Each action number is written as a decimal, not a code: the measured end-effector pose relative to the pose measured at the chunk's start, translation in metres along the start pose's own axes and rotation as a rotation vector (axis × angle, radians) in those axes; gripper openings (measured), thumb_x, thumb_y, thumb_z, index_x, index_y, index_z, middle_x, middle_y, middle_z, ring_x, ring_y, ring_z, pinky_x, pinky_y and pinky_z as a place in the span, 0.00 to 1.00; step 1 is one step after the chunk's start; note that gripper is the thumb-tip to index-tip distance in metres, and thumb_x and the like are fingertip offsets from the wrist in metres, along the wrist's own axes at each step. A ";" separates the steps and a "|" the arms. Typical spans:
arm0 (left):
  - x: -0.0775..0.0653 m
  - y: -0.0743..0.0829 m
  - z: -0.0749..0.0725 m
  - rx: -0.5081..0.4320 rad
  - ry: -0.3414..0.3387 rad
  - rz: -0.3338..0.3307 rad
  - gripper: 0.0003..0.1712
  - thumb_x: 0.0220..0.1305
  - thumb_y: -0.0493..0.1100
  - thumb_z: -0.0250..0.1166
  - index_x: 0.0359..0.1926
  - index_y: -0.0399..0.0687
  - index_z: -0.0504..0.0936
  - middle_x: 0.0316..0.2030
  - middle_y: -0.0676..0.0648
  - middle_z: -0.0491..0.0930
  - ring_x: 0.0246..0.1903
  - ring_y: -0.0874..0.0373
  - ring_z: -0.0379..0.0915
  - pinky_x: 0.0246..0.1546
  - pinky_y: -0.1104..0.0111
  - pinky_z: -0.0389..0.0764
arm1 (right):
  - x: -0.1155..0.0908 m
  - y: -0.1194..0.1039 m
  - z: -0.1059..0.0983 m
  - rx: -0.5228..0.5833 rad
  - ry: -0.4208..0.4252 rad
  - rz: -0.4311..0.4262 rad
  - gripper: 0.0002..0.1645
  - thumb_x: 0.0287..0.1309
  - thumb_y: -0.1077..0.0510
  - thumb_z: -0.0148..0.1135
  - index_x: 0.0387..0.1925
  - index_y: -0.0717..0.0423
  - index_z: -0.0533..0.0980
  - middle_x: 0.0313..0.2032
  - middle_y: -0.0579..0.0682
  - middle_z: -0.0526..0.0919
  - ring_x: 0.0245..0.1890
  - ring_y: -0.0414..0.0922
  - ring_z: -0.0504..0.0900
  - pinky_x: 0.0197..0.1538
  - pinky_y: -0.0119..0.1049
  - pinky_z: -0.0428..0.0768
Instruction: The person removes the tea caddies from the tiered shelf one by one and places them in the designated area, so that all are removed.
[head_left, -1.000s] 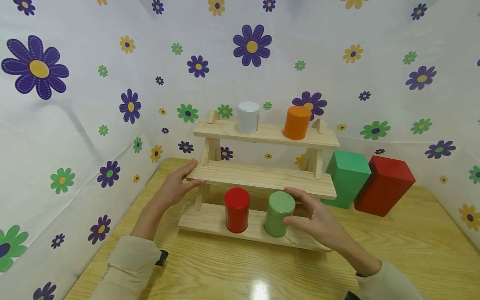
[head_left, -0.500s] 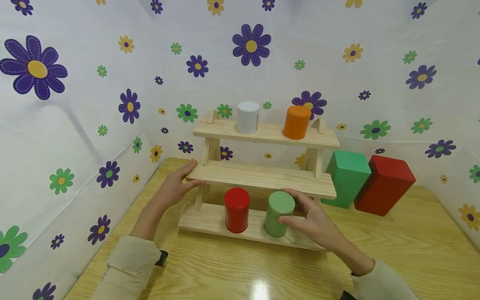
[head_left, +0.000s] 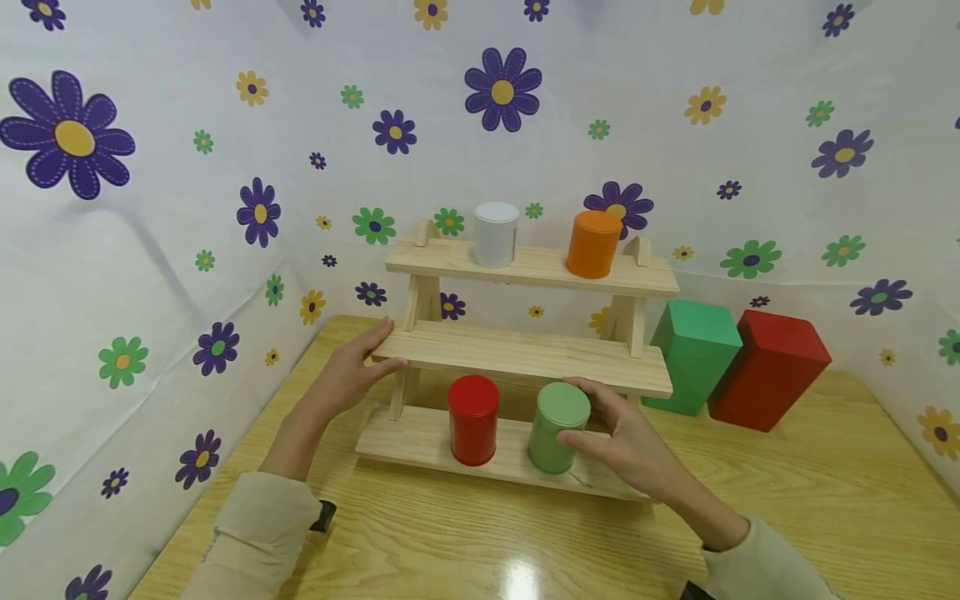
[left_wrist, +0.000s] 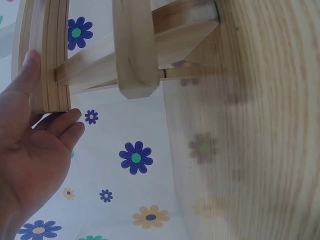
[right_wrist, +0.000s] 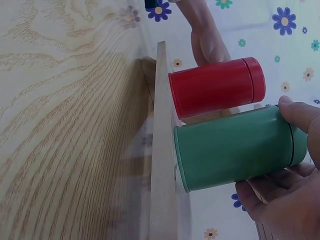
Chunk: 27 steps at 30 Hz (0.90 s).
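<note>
The head camera looks down toward twelve o'clock; close wrist views, turned sideways, share its three-tiered pale wooden rack (head_left: 517,352), the left's toward eleven o'clock.

The wooden table (head_left: 435,533) bears two boxes (head_left: 768,371) and a shelf (head_left: 517,350) holding four cans (head_left: 474,425).

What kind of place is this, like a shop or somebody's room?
I can't be sure, but maybe a tabletop play or practice corner: flowery sheeting hangs behind a wooden table, with four cans on a little shelf.
</note>
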<state>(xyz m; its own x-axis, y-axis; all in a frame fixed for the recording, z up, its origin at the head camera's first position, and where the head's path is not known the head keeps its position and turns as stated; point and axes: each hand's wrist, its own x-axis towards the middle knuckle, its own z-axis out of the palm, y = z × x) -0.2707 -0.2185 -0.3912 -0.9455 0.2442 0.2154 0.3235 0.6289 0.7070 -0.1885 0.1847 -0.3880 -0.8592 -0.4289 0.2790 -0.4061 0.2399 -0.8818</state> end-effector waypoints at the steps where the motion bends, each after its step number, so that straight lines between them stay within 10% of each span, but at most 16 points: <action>1: 0.000 0.001 0.000 -0.001 0.000 -0.002 0.48 0.70 0.53 0.68 0.80 0.41 0.55 0.80 0.40 0.50 0.78 0.40 0.48 0.75 0.48 0.59 | 0.000 0.000 0.000 -0.002 0.003 -0.006 0.38 0.64 0.65 0.71 0.72 0.59 0.67 0.57 0.57 0.80 0.53 0.44 0.83 0.56 0.38 0.83; 27: 0.002 -0.003 0.001 0.000 -0.002 -0.008 0.48 0.70 0.54 0.67 0.80 0.41 0.55 0.80 0.41 0.50 0.78 0.40 0.49 0.74 0.48 0.60 | -0.026 -0.008 -0.045 -0.097 0.163 -0.071 0.37 0.63 0.72 0.68 0.71 0.65 0.67 0.56 0.44 0.82 0.51 0.37 0.83 0.51 0.28 0.83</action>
<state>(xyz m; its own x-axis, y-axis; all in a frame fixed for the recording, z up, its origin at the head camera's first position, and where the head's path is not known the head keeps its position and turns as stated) -0.2733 -0.2196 -0.3938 -0.9480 0.2409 0.2081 0.3159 0.6306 0.7089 -0.1774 0.2328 -0.3713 -0.8629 -0.3034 0.4042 -0.4892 0.3004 -0.8188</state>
